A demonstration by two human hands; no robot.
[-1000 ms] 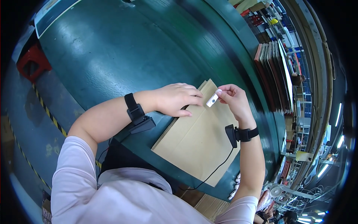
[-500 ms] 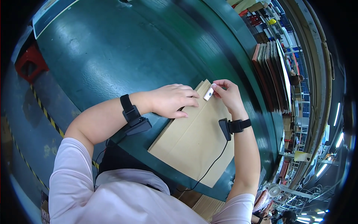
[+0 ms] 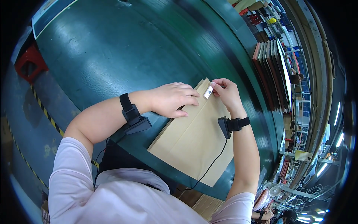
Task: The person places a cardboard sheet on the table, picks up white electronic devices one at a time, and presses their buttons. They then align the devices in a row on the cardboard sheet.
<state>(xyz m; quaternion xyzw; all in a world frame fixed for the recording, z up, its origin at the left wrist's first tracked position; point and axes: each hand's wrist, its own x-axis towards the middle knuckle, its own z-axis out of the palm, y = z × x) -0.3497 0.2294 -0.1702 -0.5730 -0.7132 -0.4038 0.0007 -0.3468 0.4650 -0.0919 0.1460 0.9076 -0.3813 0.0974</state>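
A flat tan cardboard piece, seemingly more than one layer thick, lies aslant on the green table. My left hand rests with its fingers stretched out over the cardboard's left edge. Near the far corner, my right hand pinches the upper end of a small white oblong block between thumb and fingers. A dark round spot marks the block's face; its exact kind does not show. The block lies against or just above the cardboard; which of these I cannot tell. Black straps with small black devices sit on both my wrists.
The green table stretches away ahead. A thin black cable runs from the right wrist device across the cardboard. Several upright boards stand at the right, near shelving. A red slotted object is beyond the table's left edge.
Almost nothing differs. My right hand and the small white block have shifted very slightly up and to the left; my left hand stays in place.
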